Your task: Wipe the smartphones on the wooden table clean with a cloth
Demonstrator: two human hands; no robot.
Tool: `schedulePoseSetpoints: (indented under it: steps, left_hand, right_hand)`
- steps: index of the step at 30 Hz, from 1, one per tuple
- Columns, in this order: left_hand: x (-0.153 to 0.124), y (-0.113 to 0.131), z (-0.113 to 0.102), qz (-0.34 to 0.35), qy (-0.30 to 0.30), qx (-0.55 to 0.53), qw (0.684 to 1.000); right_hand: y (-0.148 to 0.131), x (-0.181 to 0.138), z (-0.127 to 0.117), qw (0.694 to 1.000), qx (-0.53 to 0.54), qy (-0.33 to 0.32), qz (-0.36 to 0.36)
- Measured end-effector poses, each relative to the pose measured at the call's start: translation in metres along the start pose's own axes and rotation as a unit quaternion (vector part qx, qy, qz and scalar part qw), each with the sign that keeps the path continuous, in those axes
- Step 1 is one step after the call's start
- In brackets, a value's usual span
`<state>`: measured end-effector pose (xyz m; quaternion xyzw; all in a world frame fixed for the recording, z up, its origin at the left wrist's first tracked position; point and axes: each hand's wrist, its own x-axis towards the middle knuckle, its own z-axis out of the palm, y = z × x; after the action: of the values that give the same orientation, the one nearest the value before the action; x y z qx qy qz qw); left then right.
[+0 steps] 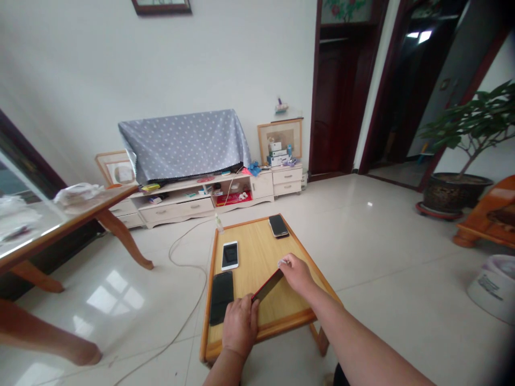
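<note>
Over a small wooden table (253,236), my left hand (240,324) is closed around the lower end of a dark, red-edged smartphone (269,284), tilted on its side. My right hand (298,274) is at the phone's upper end, fingers pinched on a small white wad, perhaps tissue (283,262). Left of the held phone lies a large black phone (221,298), partly beside my left wrist. Above it rests a white phone with a dark screen (230,255). Near the far right corner lies another dark phone (278,226). A small clear bottle (219,223) stands at the far left corner.
A cable (189,316) runs along the floor left of the table. At left stands a larger wooden table (116,206) with plastic bags. A low white cabinet (177,212) bears a cloth-covered object (185,142). To the right are a potted plant (454,193) and a white bucket (493,289).
</note>
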<state>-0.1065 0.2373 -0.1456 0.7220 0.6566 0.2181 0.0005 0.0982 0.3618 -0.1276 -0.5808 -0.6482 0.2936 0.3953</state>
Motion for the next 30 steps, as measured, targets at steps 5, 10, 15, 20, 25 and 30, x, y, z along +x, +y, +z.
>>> schedulePoseSetpoints:
  steps: [5, 10, 15, 20, 25, 30]
  left_hand:
    - [0.000, -0.003, -0.003, -0.002, -0.005, -0.006, 1.000]
    - [-0.001, -0.007, -0.006, 0.000, -0.015, -0.009, 1.000]
    - [0.000, -0.010, -0.008, 0.006, -0.033, -0.010, 0.999]
    - [0.001, -0.012, -0.006, 0.007, -0.011, -0.013, 1.000]
    - [0.000, -0.013, -0.004, 0.004, 0.001, -0.012, 1.000]
    - [-0.001, -0.013, -0.005, 0.007, -0.017, -0.013, 1.000]
  right_hand:
    - [-0.003, 0.002, 0.002, 1.000, -0.003, 0.017, 0.001]
    - [-0.032, -0.033, 0.028, 0.999, 0.003, -0.028, -0.028]
    - [-0.061, -0.081, 0.060, 0.991, 0.031, -0.101, -0.085]
    - [-0.042, -0.047, 0.038, 0.998, 0.043, -0.039, -0.037]
    - [-0.025, -0.016, 0.015, 0.999, 0.031, 0.002, -0.014]
    - [-0.047, -0.063, 0.051, 0.995, 0.052, -0.056, -0.057]
